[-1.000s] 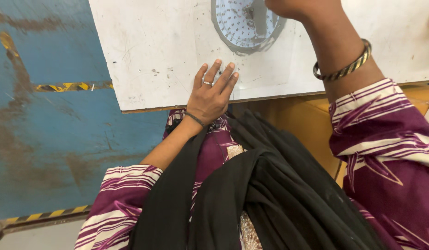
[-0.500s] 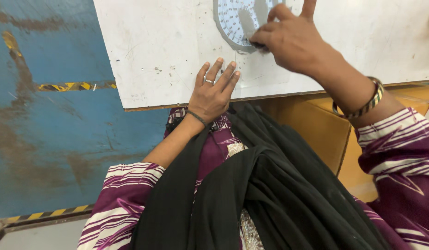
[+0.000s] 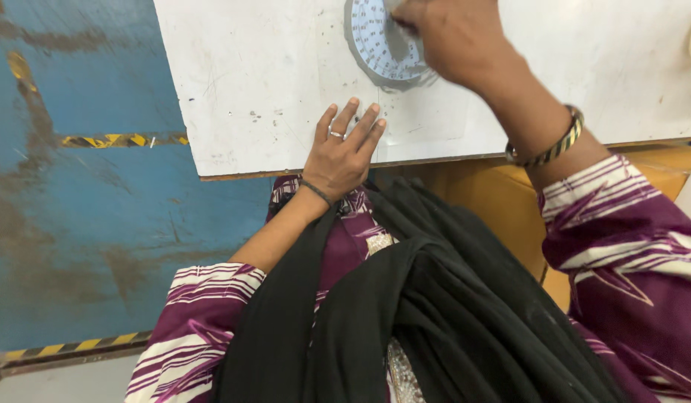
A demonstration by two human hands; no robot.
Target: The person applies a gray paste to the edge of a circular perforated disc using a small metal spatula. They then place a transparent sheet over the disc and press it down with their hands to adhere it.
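resting flat, fingers spread, left hand (image 3: 344,153) on white board (image 3: 263,82); right hand (image 3: 453,37) fingers curled on round dial (image 3: 379,45)

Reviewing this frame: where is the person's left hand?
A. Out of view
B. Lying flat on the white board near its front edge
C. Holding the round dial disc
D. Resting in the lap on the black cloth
B: the left hand lies palm down, fingers spread, on the white board just inside its near edge, while the right hand is up at the round dial disc.
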